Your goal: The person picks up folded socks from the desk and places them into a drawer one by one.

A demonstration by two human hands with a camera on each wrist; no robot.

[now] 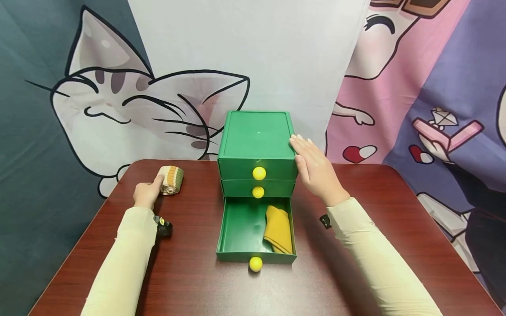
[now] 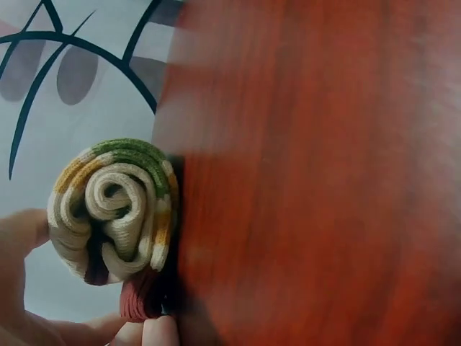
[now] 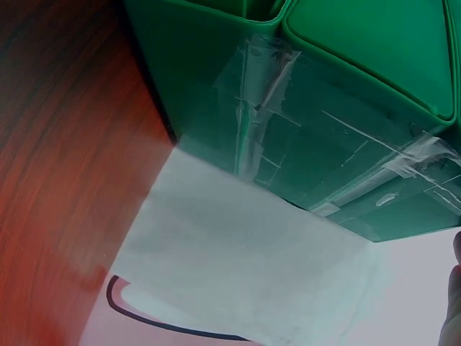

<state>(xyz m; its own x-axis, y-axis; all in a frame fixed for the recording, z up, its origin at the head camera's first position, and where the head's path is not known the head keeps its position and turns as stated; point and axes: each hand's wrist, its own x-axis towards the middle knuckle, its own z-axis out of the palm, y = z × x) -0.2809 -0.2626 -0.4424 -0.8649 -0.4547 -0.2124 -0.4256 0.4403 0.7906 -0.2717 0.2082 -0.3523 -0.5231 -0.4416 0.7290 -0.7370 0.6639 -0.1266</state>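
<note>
My left hand pinches a rolled-up striped sock at the far left of the table. In the left wrist view the sock shows a cream spiral end with green and yellow bands, the thumb on one side and fingertips beneath a dark red part. Flat against the right side of a green drawer unit lies my right hand, its fingers straight. The unit's bottom drawer is pulled out, and a folded mustard-yellow cloth lies in its right part. Both upper drawers are closed.
Each drawer has a round yellow knob. Clear tape runs over the side of the unit. Behind the reddish-brown table hangs a printed cloth backdrop with cartoon figures.
</note>
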